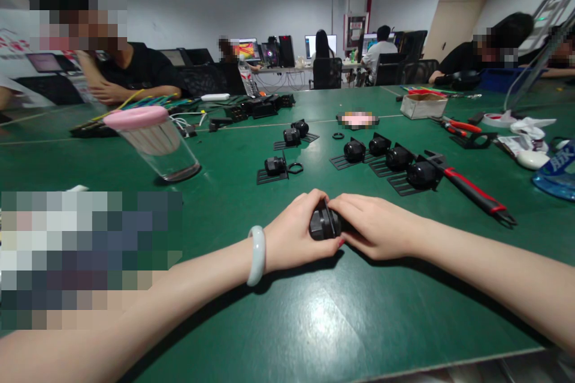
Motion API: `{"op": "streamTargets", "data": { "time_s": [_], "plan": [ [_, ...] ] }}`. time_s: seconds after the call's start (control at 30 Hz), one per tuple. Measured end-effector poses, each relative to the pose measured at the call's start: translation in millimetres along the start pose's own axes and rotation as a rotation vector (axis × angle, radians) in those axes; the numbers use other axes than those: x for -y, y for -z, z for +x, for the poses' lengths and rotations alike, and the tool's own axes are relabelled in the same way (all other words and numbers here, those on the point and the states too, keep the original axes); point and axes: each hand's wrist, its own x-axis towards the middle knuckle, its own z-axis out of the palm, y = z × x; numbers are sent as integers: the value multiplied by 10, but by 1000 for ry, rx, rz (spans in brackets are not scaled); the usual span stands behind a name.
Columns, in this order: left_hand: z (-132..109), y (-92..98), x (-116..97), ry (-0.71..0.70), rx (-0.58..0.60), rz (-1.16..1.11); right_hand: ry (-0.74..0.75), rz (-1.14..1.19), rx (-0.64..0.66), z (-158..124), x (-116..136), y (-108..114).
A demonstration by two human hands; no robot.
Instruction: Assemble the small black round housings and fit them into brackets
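Note:
Between my two hands, just above the green table, is a black cable gland with a thin flat black plate around it. My left hand, with a pale bangle at the wrist, closes thumb and fingers on the gland's left side. My right hand grips its right side, and the fingers hide that end. Beyond my hands lie similar black glands on slotted plates: one beside a loose black ring nut, and several more to the right, such as this nearest gland.
An adjustable wrench with a red and black handle lies at right. A glass cup with a pink lid stands at left. Farther back are a small white box, pliers and black parts. Other people sit around the table.

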Motion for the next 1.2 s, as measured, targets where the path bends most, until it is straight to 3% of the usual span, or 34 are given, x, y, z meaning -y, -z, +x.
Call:
{"op": "streamTargets", "data": {
  "time_s": [1.2],
  "plan": [
    [1, -3, 0, 14, 9, -3, -16, 3, 45, 6, 5, 23]
  ]
}}
